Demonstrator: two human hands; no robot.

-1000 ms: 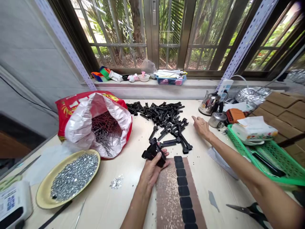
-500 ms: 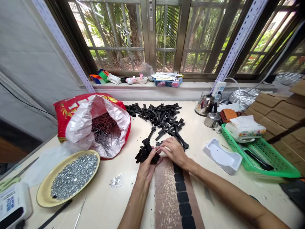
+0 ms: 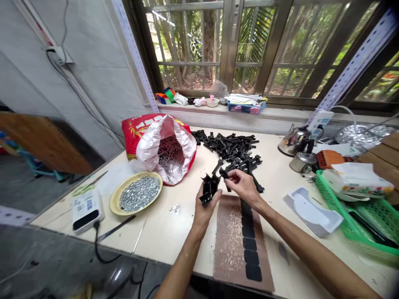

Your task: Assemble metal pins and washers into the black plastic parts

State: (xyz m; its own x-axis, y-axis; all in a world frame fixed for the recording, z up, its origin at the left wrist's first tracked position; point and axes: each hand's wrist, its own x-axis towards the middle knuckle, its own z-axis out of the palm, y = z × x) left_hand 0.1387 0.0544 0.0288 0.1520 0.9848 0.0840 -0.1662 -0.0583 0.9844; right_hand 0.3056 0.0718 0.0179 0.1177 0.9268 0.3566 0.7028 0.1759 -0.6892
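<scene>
My left hand [image 3: 205, 205] is closed around a bunch of black plastic parts [image 3: 209, 187], holding them above the table. Close beside it, my right hand [image 3: 243, 185] pinches a single black plastic part [image 3: 223, 173] between thumb and fingers. Beyond both hands lies a loose pile of similar black parts [image 3: 232, 145]. Under my right wrist stretches a brown board [image 3: 229, 249] with speckled bare patches and a column of black rounded squares [image 3: 251, 256]. A few small washers [image 3: 176, 209] lie on the table to the left.
A yellow plate [image 3: 114, 203] heaped with metal washers and a red bag [image 3: 132, 133] of long screws or nails stand left. A white device [image 3: 87, 209] sits near the table edge. Right are a white tray [image 3: 311, 211], a green basket [image 3: 330, 195] and a kettle [image 3: 294, 141].
The view has swung left. My hands have drawn slightly apart; my right hand now holds one black part away from the bunch, where before both hands met at it.
</scene>
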